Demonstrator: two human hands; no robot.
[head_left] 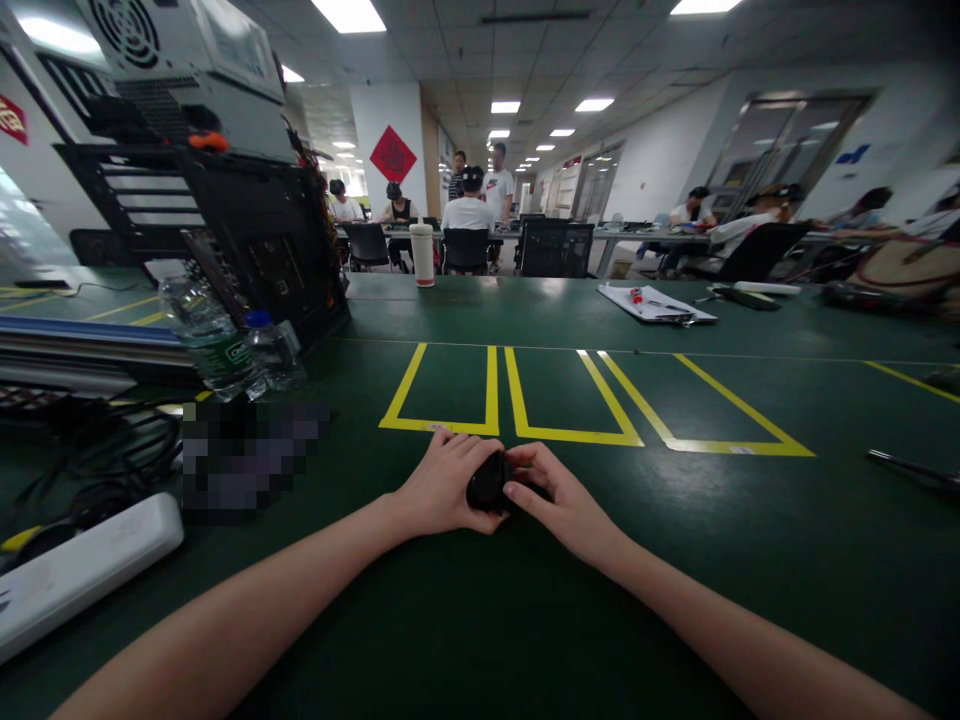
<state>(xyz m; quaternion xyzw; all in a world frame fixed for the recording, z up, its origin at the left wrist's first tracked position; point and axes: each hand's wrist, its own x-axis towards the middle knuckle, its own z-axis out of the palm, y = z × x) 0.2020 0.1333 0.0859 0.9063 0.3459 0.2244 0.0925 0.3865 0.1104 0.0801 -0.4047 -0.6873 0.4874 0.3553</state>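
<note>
Between my two hands is a small, rounded black object (489,482), low over the green table just in front of the yellow tape. My left hand (450,482) wraps around its left side, with the thumb below and the fingers over the top. The thumb and bent fingers of my right hand (551,490) close on its right edge. Much of the object is hidden by my fingers, and its exact kind does not show.
Yellow tape (577,437) marks several areas ahead. At left are a white power strip (90,570), cables, a water bottle (214,340) and an open computer case (262,240). Farther off stand a white tumbler (422,255) and a clipboard (652,304). People sit beyond.
</note>
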